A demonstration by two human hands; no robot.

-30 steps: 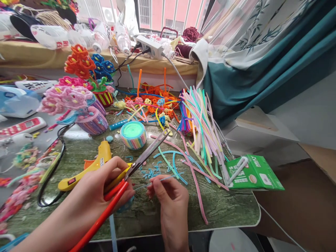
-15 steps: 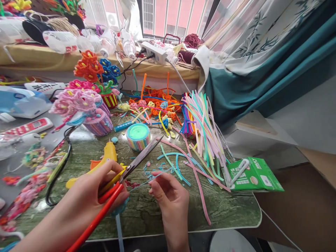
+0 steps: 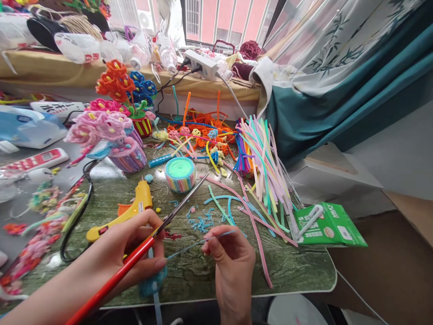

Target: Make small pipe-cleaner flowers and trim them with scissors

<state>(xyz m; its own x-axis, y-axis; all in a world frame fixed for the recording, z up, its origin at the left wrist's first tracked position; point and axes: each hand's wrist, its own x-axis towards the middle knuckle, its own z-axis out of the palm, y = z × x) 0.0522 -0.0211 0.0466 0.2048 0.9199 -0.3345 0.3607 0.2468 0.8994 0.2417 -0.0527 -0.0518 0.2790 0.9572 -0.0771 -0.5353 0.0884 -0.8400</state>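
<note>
My left hand (image 3: 140,243) is closed around a pair of red-handled scissors (image 3: 181,205), whose blades point up and away to the right. Low in the same hand sits a fuzzy blue piece (image 3: 154,282), partly hidden by my fingers, and a flat pale blue strip (image 3: 157,304) hangs below it. From that hand a thin blue pipe cleaner (image 3: 187,248) stretches across to my right hand (image 3: 235,266), pinched between thumb and fingers. Blue clippings (image 3: 201,222) lie on the table beyond the hands.
A yellow glue gun (image 3: 144,198) lies behind my left hand, near a striped round pot (image 3: 180,175). Pipe-cleaner flowers (image 3: 101,128) stand at left. A bundle of pastel pipe cleaners (image 3: 265,158) and a green packet (image 3: 331,225) lie at right.
My right hand has moved right, drawing out the blue pipe cleaner. The scissors have turned, so their blades look narrower and closed. The fuzzy blue piece shows more below my left hand.
</note>
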